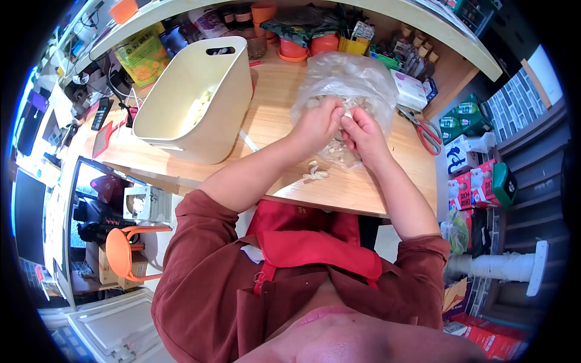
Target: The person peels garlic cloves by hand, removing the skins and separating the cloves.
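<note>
Cream bin point(225, 115), left hand point(321, 123) and right hand point(365, 134) over a plastic bag point(346, 72), scissors point(424, 128).
On the worktop point(272, 112), the bin contains pale pieces point(200, 109); both hands' fingers pinch closed together at a small white piece point(347, 113) above the bag; the scissors lie right of it.

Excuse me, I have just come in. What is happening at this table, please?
A person's left hand and right hand meet at the fingertips, pinching a small pale piece over a clear bag with pale contents. A few scraps lie on the table. To the left, a cream bin holds more pale pieces; what they are is unclear.
</note>
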{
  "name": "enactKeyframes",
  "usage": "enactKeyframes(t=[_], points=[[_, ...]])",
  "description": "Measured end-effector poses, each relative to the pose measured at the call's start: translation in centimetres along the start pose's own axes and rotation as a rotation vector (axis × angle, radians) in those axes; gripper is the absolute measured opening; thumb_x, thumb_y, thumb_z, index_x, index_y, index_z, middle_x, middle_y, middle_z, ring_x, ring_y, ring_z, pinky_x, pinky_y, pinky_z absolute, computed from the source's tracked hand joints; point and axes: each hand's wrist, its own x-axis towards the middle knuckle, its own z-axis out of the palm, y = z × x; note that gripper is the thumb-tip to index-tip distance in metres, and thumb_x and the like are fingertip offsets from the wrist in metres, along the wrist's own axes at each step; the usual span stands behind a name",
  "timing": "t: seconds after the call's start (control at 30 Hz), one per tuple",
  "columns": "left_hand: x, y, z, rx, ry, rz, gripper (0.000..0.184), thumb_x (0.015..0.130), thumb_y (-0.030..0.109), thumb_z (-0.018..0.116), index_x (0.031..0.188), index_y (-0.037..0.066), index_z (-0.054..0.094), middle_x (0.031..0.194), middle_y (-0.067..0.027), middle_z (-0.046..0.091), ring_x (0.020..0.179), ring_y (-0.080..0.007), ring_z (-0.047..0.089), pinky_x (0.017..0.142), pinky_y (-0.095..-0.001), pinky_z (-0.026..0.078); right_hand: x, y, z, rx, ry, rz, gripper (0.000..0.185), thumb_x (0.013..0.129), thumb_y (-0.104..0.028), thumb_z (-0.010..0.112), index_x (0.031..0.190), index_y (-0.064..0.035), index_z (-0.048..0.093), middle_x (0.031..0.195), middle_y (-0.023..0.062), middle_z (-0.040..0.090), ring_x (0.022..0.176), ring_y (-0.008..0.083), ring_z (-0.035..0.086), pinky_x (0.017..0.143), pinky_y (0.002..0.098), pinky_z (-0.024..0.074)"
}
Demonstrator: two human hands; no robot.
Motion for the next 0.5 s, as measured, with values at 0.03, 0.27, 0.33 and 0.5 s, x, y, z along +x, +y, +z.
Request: enactKeyframes(t=[0.03, 0.27, 0.33, 0.5], points=[[-0.1, 0.3, 0.1, 0.055, 0.044, 0.012, 0.016, 0.090, 0.019, 0.045, 0.097, 0.004, 0.048, 0.073, -0.0176, 0.058, 0.066, -0.0326, 0.059, 0.058, -0.0398, 0.045, 0.0, 0.2, 0.1, 0.023, -0.018, -0.003, 0.019, 0.089, -0.024, 0.053, 0.083, -0.0065, 0.049, 0.062, -0.0015, 0.048, 0.050, 0.0044, 0.041, 0.044, 0.0179, 0.0315], [-0.6, 0.2, 0.9, 0.180, 0.204, 0.081, 0.017, 0.089, 0.019, 0.045, 0.096, 0.004, 0.048, 0.066, -0.0191, 0.058, 0.059, -0.0369, 0.057, 0.054, -0.0439, 0.044, 0.1, 0.9, -0.2, 0.128, -0.040, 0.040, 0.018, 0.092, -0.024, 0.046, 0.088, -0.0066, 0.049, 0.066, 0.0003, 0.049, 0.052, 0.0053, 0.042, 0.045, 0.0174, 0.0316], [-0.3, -0.1, 0.9, 0.085, 0.196, 0.051, 0.018, 0.089, 0.019, 0.046, 0.098, 0.003, 0.047, 0.065, -0.0179, 0.057, 0.055, -0.0327, 0.056, 0.051, -0.0409, 0.045, 0.1, 0.3, -0.1, 0.123, -0.044, 0.041, 0.018, 0.092, -0.023, 0.045, 0.090, -0.0061, 0.049, 0.068, 0.0008, 0.051, 0.052, 0.0055, 0.043, 0.045, 0.0174, 0.0318], [0.4, 0.7, -0.3, -0.265, 0.072, -0.289, 0.017, 0.090, 0.016, 0.044, 0.097, 0.000, 0.047, 0.067, -0.0089, 0.056, 0.054, -0.0141, 0.054, 0.048, -0.0280, 0.044, 0.1, -0.6, -0.5, 0.089, -0.079, -0.033, 0.020, 0.092, -0.020, 0.045, 0.101, -0.0044, 0.052, 0.073, 0.0012, 0.053, 0.053, 0.0051, 0.043, 0.046, 0.0176, 0.0335]])
